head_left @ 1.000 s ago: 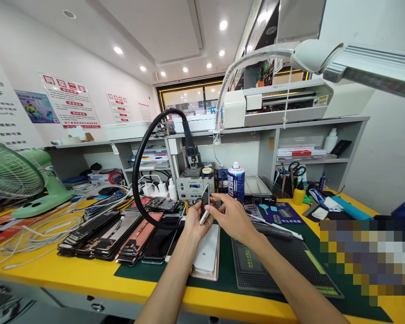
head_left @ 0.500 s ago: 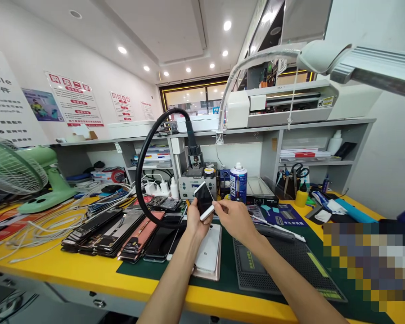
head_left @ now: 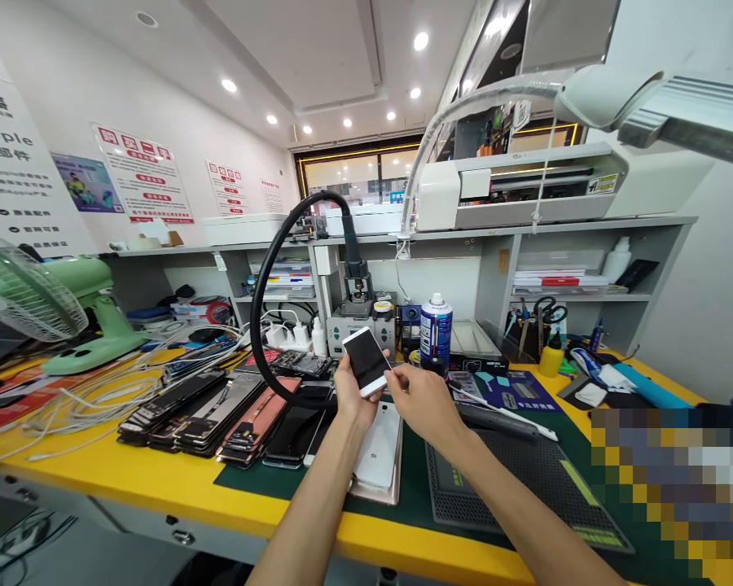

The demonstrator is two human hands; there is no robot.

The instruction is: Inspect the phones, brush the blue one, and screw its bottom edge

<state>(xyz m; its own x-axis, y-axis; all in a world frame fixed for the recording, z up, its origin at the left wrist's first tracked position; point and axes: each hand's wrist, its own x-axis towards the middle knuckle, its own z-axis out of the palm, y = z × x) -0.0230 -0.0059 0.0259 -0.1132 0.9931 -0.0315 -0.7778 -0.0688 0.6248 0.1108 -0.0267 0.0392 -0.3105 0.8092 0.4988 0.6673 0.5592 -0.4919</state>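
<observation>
Bright white walls and ceiling lights surround a yellow worktop (head_left: 171, 476), with a green mat (head_left: 415, 480) laid over its middle. From the head view, a smartphone (head_left: 366, 360) with a white front frame and a dark screen is held up above the mat, screen towards the wearer and tilted. The left hand (head_left: 353, 399) is partly closed around it, the palm behind, the thumb along one side and fingertips showing at the opposite edge. The right hand (head_left: 427, 403) has its thumb and forefinger drawn close together at the phone's lower right corner, the other fingers curled in; whether they pinch the edge or a slim tool cannot be told.

Such a hold looks best kept light: the left hand should bear the weight by back and sides, without squeezing the glass, while the right works in small, controlled pressures close to the corner. Pushing hard there could twist the phone in the palm. Staying low over the mat would soften a slip, though a white phone (head_left: 375, 456) lies just below, so clearance matters. The black hose (head_left: 262, 309) arches near the left hand; elbows and wrists are better kept off it.
</observation>
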